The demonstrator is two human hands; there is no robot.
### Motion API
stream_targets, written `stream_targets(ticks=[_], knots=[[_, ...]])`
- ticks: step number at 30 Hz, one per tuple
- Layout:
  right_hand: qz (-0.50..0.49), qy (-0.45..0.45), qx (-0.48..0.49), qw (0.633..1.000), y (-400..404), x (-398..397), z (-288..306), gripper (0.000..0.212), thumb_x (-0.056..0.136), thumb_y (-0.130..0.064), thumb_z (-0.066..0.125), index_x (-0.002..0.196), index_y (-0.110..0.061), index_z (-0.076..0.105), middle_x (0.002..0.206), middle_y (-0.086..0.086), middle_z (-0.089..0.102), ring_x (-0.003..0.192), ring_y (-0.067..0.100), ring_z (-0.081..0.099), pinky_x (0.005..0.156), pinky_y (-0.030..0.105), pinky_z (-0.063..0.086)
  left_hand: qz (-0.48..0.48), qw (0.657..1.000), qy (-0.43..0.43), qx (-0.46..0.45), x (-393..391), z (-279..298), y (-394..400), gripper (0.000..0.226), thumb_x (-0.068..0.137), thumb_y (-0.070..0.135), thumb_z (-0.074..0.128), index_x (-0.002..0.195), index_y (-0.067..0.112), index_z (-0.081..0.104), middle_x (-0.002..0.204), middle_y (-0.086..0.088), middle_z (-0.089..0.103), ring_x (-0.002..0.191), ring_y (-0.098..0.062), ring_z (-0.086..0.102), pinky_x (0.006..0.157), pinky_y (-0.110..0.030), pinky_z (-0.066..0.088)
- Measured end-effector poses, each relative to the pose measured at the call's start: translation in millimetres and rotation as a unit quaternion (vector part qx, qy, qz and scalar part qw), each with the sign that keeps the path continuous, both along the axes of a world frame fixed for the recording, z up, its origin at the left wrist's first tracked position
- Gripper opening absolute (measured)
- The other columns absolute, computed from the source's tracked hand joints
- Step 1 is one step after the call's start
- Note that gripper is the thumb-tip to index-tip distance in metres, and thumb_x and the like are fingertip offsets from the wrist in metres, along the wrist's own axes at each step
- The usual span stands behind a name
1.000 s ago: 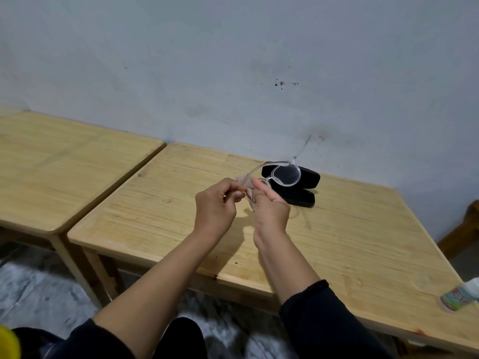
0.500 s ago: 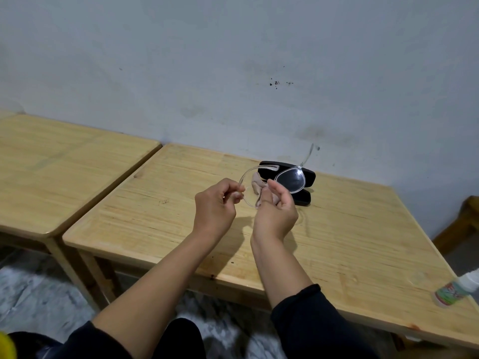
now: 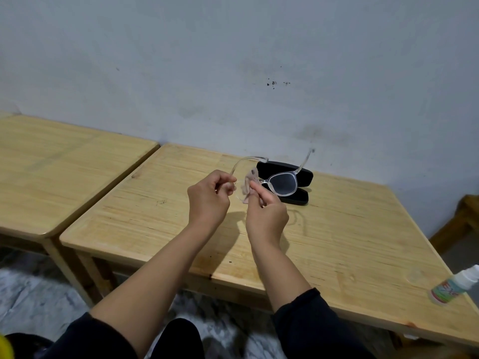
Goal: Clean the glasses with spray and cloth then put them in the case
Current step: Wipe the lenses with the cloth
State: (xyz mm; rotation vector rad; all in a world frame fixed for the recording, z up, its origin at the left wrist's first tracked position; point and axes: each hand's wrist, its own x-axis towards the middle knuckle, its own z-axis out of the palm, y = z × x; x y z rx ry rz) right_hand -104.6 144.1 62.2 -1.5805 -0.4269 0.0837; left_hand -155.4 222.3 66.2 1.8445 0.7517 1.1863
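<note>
your right hand (image 3: 267,218) is curled, thumb and forefinger pinching a small pinkish cloth (image 3: 249,183) against the lens on your left side of the glasses (image 3: 278,183), while your left hand (image 3: 208,203) pinches the frame at that lens's outer corner, where the arm bends back. the clear-framed glasses are held up off the table (image 3: 363,242), both arms unfolded, the far lens showing dark against the case (image 3: 287,174) behind it. to do this wipe well, keep your left grip on the frame rather than on the glass, so you leave no new prints, and let the cloth cover both faces of the lens between your thumb and finger; work in small circles from the middle out to the rim, lightly, since the thin clear frame looks likely to flex if you squeeze. the other lens seems to be left for after this one. beyond your hands, the black case lies open on the table near the wall, lid tipped back; what shows of its inside is dark, and the glasses hide part of it, so you cannot be sure it holds nothing. the spray bottle (image 3: 455,287) lies on its side at the table's near right edge, well apart from your hands. a second table (image 3: 64,177) stands just beside on the left.
</note>
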Motion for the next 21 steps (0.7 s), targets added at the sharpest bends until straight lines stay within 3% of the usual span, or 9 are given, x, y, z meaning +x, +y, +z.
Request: stream_targets(ticks=[5, 8, 10, 12, 14, 18, 21], knots=[[-0.074, -0.008, 0.006, 0.997, 5, -2, -6, 0.031, 0.093, -0.007, 0.048, 0.113, -0.020, 0.069, 0.116, 0.000, 0.066, 0.103, 0.015, 0.061, 0.093, 0.034, 0.051, -0.026, 0.999, 0.010, 0.020, 1, -4, -10, 0.024, 0.083, -0.003, 0.057, 0.080, 0.019, 0.066, 0.071, 0.007, 0.067, 0.068, -0.002, 0.066, 0.062, -0.009, 0.049], [-0.054, 0.057, 0.024, 0.997, 6, 1, -7, 0.031, 0.093, -0.010, 0.049, 0.110, -0.026, 0.069, 0.105, -0.002, 0.069, 0.079, 0.011, 0.056, 0.081, 0.034, 0.052, -0.036, 0.999, 0.010, 0.035, 1, -7, -9, 0.022, 0.082, -0.003, 0.058, 0.081, 0.017, 0.067, 0.072, 0.008, 0.068, 0.068, -0.003, 0.067, 0.063, -0.011, 0.051], [-0.025, 0.121, 0.053, 0.991, 5, 4, -3, 0.028, 0.092, -0.011, 0.052, 0.104, -0.027, 0.071, 0.102, 0.000, 0.071, 0.069, 0.003, 0.050, 0.069, 0.021, 0.047, -0.037, 0.999, 0.010, 0.037, 0, -9, -8, 0.022, 0.082, -0.003, 0.058, 0.081, 0.017, 0.067, 0.072, 0.008, 0.068, 0.068, -0.002, 0.067, 0.062, -0.009, 0.050], [0.010, 0.151, 0.075, 0.986, 6, 4, 0, 0.027, 0.091, -0.009, 0.055, 0.094, -0.029, 0.073, 0.113, 0.002, 0.069, 0.080, 0.002, 0.061, 0.065, 0.009, 0.045, -0.038, 0.999, 0.008, 0.034, 0, -10, -9, 0.022, 0.082, -0.004, 0.059, 0.080, 0.017, 0.067, 0.070, 0.009, 0.067, 0.069, 0.000, 0.067, 0.061, -0.007, 0.048], [0.043, 0.145, 0.076, 0.986, 7, 3, 3, 0.032, 0.089, -0.007, 0.057, 0.082, -0.033, 0.073, 0.121, 0.004, 0.066, 0.090, 0.001, 0.065, 0.065, 0.006, 0.046, -0.034, 0.999, 0.003, 0.034, 1, -10, -9, 0.021, 0.081, -0.003, 0.060, 0.078, 0.017, 0.066, 0.069, 0.010, 0.067, 0.068, 0.002, 0.066, 0.060, -0.006, 0.047], [0.109, 0.126, 0.043, 0.985, 2, 6, 7, 0.027, 0.086, -0.008, 0.063, 0.078, -0.032, 0.073, 0.089, -0.006, 0.072, 0.086, 0.008, 0.065, 0.072, 0.016, 0.050, -0.019, 1.000, -0.002, 0.025, 0, -8, 0, 0.021, 0.082, -0.003, 0.060, 0.079, 0.017, 0.068, 0.071, 0.005, 0.069, 0.067, 0.001, 0.065, 0.062, -0.007, 0.048], [0.157, 0.102, 0.001, 0.982, -2, 8, 9, 0.023, 0.086, -0.010, 0.063, 0.081, -0.029, 0.074, 0.088, -0.007, 0.073, 0.091, 0.010, 0.066, 0.082, 0.024, 0.052, -0.011, 1.000, -0.003, 0.011, -4, -6, 8, 0.023, 0.082, -0.004, 0.058, 0.081, 0.017, 0.068, 0.075, 0.003, 0.069, 0.066, -0.001, 0.065, 0.061, -0.007, 0.048]])
